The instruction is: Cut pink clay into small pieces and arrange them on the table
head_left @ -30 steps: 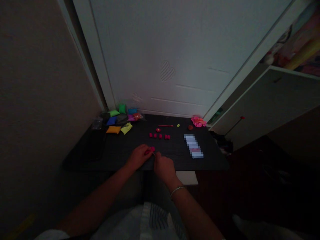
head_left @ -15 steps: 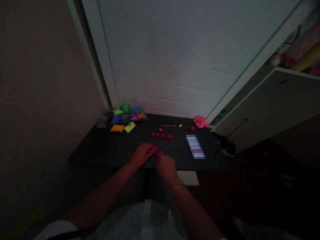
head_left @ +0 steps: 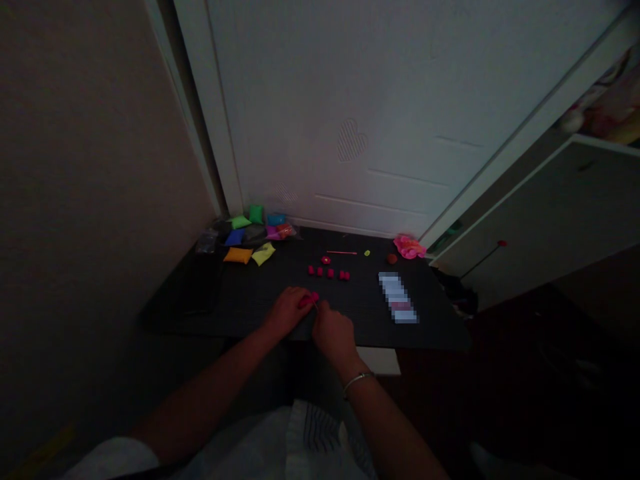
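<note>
My left hand [head_left: 287, 312] is closed on a roll of pink clay [head_left: 307, 301] near the front of the dark table. In my right hand [head_left: 334, 333] is a thin tool [head_left: 316, 306], its slim end against the clay; most of it is hidden by the fingers, so its exact kind is unclear. Just beyond the hands, several small pink clay pieces [head_left: 330, 273] lie in a row. Behind them sits a small red-pink shape with a light centre [head_left: 326, 261], and a thin pink stick [head_left: 342, 253] lies farther back.
Coloured clay packets [head_left: 238, 255] are heaped at the back left of the table [head_left: 250, 293]. A blurred-out phone-like rectangle [head_left: 399, 298] lies on the right. Behind it are a brownish-red ball [head_left: 391, 259], a small yellow-green piece [head_left: 367, 253] and a crumpled pink item [head_left: 410, 247].
The whole view has shifted slightly, so the table things appear a little farther right. Both hands stay together at the pink clay, with the thin tool still against it.
</note>
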`<state>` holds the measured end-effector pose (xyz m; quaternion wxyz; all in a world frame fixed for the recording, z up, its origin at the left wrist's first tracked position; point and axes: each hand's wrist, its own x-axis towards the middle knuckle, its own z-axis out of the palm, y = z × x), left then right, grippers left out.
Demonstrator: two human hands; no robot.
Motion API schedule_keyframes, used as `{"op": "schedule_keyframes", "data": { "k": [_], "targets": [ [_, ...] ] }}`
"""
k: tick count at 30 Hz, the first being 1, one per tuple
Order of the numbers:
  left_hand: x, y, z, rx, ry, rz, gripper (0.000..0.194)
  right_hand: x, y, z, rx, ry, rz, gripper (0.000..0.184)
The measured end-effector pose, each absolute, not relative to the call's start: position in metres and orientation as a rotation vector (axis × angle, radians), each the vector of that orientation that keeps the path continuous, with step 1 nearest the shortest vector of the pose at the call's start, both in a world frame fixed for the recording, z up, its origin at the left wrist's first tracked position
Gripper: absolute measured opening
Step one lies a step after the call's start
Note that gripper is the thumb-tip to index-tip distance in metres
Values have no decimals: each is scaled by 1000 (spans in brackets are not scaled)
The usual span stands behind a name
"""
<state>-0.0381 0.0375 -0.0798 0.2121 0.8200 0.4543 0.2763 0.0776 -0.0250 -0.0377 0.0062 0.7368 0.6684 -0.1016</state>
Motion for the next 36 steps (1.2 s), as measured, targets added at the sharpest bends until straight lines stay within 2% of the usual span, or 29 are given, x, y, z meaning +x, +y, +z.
{"op": "schedule_keyframes", "data": {
  "k": [16, 26, 36],
  "targets": [
    [-37, 37, -75, 2243, 1277, 746, 12, 77, -21, -38, 2344, 2108, -260, 19],
    [-38, 37, -79, 2250, 1326, 787, 16, 86, -47, -40, 2353, 2063, -293, 18],
    [-39, 37, -79, 2265, 1378, 780, 15, 74, -30, -42, 2391, 2079, -240, 20]
  ]
}}
